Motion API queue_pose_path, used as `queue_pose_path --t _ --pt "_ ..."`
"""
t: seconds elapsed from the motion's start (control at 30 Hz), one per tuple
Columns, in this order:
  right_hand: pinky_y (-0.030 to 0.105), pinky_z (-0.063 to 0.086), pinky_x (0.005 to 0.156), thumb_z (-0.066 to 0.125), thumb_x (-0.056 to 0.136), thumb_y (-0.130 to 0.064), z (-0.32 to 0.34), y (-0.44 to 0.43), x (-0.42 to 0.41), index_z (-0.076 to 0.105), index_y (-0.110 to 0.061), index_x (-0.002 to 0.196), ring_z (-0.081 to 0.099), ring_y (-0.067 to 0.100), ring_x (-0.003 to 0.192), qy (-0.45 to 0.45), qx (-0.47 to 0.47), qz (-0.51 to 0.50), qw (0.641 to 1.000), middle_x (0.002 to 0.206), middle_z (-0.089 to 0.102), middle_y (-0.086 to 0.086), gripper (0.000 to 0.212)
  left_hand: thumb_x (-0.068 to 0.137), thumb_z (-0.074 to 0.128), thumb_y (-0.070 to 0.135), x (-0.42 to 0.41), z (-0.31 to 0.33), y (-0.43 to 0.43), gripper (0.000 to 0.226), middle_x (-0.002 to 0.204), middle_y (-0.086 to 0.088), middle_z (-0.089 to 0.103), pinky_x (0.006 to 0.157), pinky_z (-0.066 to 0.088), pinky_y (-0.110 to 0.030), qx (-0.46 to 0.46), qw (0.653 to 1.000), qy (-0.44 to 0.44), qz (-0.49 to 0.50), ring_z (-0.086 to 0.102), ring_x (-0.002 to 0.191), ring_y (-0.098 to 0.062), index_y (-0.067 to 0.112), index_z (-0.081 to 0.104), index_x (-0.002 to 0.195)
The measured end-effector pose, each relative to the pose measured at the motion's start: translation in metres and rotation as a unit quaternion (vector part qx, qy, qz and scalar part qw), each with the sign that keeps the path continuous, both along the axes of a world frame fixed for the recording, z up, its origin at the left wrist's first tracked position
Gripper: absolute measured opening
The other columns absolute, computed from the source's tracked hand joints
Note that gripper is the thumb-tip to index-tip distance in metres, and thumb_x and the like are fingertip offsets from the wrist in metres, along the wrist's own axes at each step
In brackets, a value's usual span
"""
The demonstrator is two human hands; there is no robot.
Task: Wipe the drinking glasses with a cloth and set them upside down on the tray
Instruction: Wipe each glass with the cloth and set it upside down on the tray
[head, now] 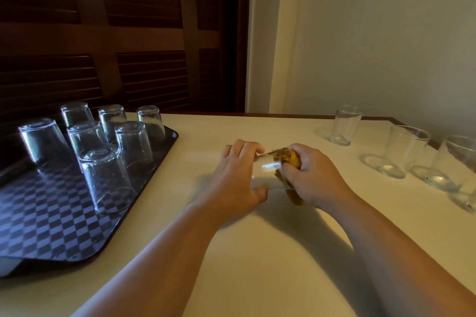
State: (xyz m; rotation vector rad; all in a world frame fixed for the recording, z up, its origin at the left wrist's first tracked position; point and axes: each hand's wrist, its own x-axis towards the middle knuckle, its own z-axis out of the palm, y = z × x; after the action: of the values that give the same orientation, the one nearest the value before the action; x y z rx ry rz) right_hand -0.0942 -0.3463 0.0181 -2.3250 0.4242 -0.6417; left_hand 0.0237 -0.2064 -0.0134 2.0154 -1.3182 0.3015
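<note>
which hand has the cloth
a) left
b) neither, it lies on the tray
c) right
c: the right hand grips the cloth against the glass, which the left hand holds.

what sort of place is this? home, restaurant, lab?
Probably a home or small guesthouse dining room, though that is not certain: dark louvred wooden doors, a plain cream table against a bare wall, and a checkered tray of upturned glasses.
</note>
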Motion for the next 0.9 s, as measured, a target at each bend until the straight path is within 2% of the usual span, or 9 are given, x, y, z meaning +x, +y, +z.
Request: queue_pose_path --t 0.13,0.2,0.37,0.53,0.63,0.7,0.8,0.83,0.9 --pt "0.021 0.046 0.063 0.062 0.095 -0.025 -0.002 0.006 -0.002 0.062 -0.025 0.095 0.058 0.009 0.075 -0.061 -0.141 0.061 0.986 0.080 0.063 -0.008 0.000 0.070 0.086 0.034 0.005 0.003 0.006 0.050 0.101 0.012 0.061 0.070 0.051 -0.022 0.021 0.998 0.055 -0.033 0.057 0.085 -0.006 0.027 0.059 0.112" --pt "0.019 0.046 0.062 0.061 0.097 -0.027 -0.004 0.008 0.000 0.062 -0.024 0.099 0.059 0.008 0.075 -0.072 -0.138 0.039 0.987 0.082 0.063 -0.009 0.004 0.074 0.083 0.033 0.004 0.003 0.005 0.047 0.101 0.009 0.063 0.070 0.054 -0.027 -0.005 1.000 0.008 -0.019 0.058 0.084 -0.008 0.024 0.059 0.114" --pt "0.036 0.052 0.079 0.057 0.099 -0.044 0.000 0.018 0.004 0.069 -0.020 0.094 0.067 0.026 0.085 0.043 0.226 -0.020 0.973 0.089 0.072 0.009 0.027 0.087 0.076 0.020 -0.002 0.007 -0.003 0.041 0.120 -0.003 0.063 0.078 0.051 -0.028 -0.094 0.972 -0.187 0.106 0.054 0.112 -0.021 0.013 0.059 0.124" --pt "0.023 0.039 0.057 0.062 0.093 -0.025 -0.001 0.007 -0.002 0.059 -0.022 0.081 0.054 0.013 0.068 -0.080 -0.063 0.039 0.994 0.070 0.059 -0.004 0.013 0.071 0.090 0.036 0.015 0.002 0.005 0.082 0.131 0.009 0.057 0.087 0.055 -0.025 -0.061 0.997 -0.005 -0.045 0.056 0.117 -0.008 0.026 0.047 0.141" --pt "0.026 0.039 0.056 0.063 0.093 -0.021 -0.005 0.005 -0.004 0.057 -0.023 0.084 0.054 0.014 0.067 -0.092 -0.128 0.101 0.982 0.069 0.057 -0.006 0.011 0.069 0.087 0.046 0.024 0.000 0.013 0.062 0.107 0.018 0.063 0.076 0.056 -0.027 0.001 0.995 0.031 -0.097 0.063 0.095 -0.005 0.031 0.060 0.122" --pt "0.024 0.038 0.054 0.061 0.094 -0.023 -0.006 0.011 0.000 0.057 -0.022 0.080 0.053 0.009 0.064 -0.099 -0.058 0.059 0.992 0.068 0.056 -0.007 0.014 0.072 0.083 0.045 0.022 -0.005 0.010 0.049 0.099 0.013 0.064 0.068 0.055 -0.031 -0.053 0.997 -0.034 -0.041 0.062 0.084 -0.008 0.025 0.063 0.112" --pt "0.029 0.043 0.067 0.058 0.099 -0.032 -0.004 0.029 0.006 0.067 -0.020 0.088 0.055 0.009 0.069 -0.046 0.255 0.006 0.966 0.074 0.061 -0.002 0.019 0.078 0.084 0.033 0.013 -0.006 0.000 0.046 0.105 0.006 0.062 0.065 0.041 -0.015 -0.138 0.978 -0.126 0.095 0.056 0.086 -0.009 0.017 0.060 0.115" --pt "0.032 0.045 0.069 0.057 0.099 -0.034 -0.003 0.031 0.007 0.068 -0.020 0.090 0.056 0.014 0.072 -0.027 0.291 -0.005 0.956 0.075 0.063 0.000 0.019 0.079 0.085 0.032 0.014 -0.007 -0.001 0.049 0.109 0.005 0.061 0.067 0.039 -0.012 -0.147 0.975 -0.130 0.108 0.055 0.091 -0.009 0.017 0.059 0.118" --pt "0.025 0.044 0.065 0.060 0.097 -0.030 -0.004 0.027 0.009 0.065 -0.019 0.086 0.054 0.013 0.069 -0.040 0.189 -0.002 0.981 0.074 0.061 0.000 0.016 0.076 0.087 0.034 0.020 -0.006 0.003 0.064 0.117 0.006 0.060 0.073 0.046 -0.013 -0.137 0.984 -0.094 0.061 0.059 0.100 -0.008 0.021 0.054 0.129"
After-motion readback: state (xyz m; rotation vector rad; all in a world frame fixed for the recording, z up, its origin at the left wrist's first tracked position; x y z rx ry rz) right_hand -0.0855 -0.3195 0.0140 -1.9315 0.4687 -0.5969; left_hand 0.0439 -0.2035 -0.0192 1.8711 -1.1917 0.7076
